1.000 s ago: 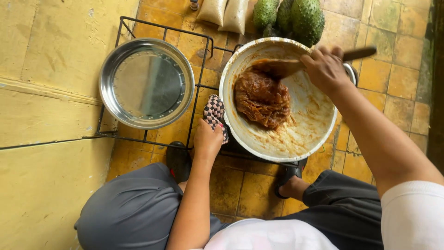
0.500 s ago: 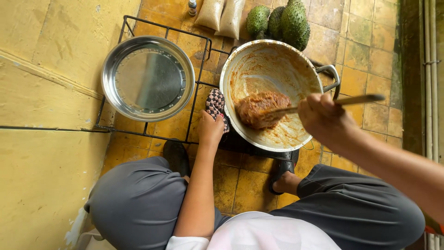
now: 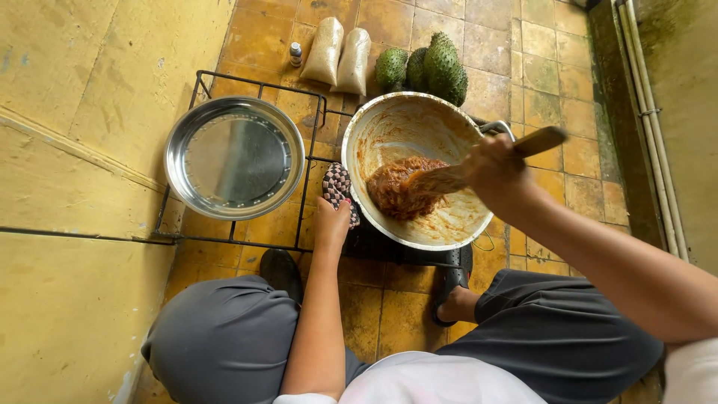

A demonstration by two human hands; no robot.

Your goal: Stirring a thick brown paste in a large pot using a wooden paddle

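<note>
The big round metal cooking pan (image 3: 374, 135), its inner wall smeared orange-brown, fills the middle of the frame. Half a second ago the lump of thick brown paste (image 3: 400, 191) sat at the centre of the pan; it is now drawn toward the lower left of the bowl, with the long wooden spatula (image 3: 449, 178) pushed in from the right, so the mass is being turned rather than left to lie.

To the left sits the shallow round steel tray (image 3: 232, 157), bare and shiny, resting on the black wire rack (image 3: 258, 91) that reaches across the yellow-tiled floor (image 3: 523, 67). In the upper centre of the frame lie three spiky green fruits (image 3: 430, 67), two pale filled plastic bags (image 3: 340, 52) and a small capped bottle (image 3: 295, 54).

The right hand (image 3: 497, 168) comes in from the lower right on a bent forearm, fist clenched round the spatula's shaft, the handle end poking out toward the upper right. The left hand (image 3: 333, 221) reaches straight up from the bottom of the frame, fingers closed on a chequered cloth pad (image 3: 336, 187) pressed against the pan's left rim, steadying it.
</note>
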